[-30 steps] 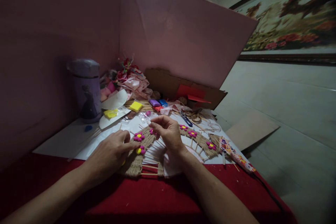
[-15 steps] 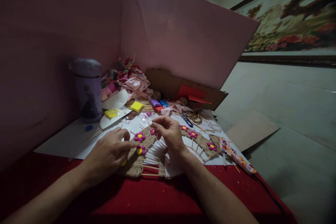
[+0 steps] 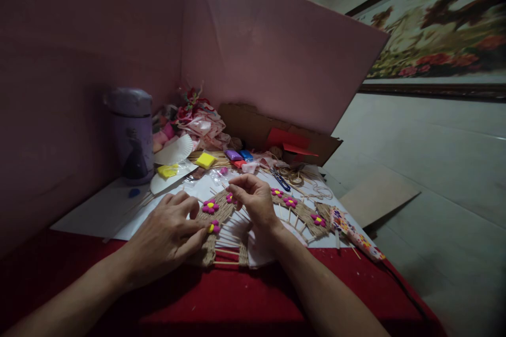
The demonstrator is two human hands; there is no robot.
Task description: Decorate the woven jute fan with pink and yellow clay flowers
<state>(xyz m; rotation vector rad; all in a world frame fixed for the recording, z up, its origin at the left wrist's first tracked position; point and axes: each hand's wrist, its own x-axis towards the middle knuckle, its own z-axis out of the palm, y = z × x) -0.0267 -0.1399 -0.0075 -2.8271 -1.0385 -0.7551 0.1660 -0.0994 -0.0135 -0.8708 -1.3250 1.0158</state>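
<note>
Containers: lavender flask [image 3: 133,147] is lidded, contents hidden. Clear packets hold coloured blocks: yellow packet [image 3: 206,160], purple packet [image 3: 233,155], blue packet [image 3: 245,155].

Woven twine fan [image 3: 207,250] lies in front of the person, across white sheet [image 3: 95,216] and red cloth [image 3: 221,300]. Right hand [image 3: 256,200]: thumb and index pinched together at the fan's far edge; can't tell what's between them.

Vs half a second ago: left hand [image 3: 168,231] has shifted; its index fingertip now overlaps the lower magenta flower [image 3: 215,228], thumb just below. Can't tell if they're gripping. Right hand unchanged.
</note>
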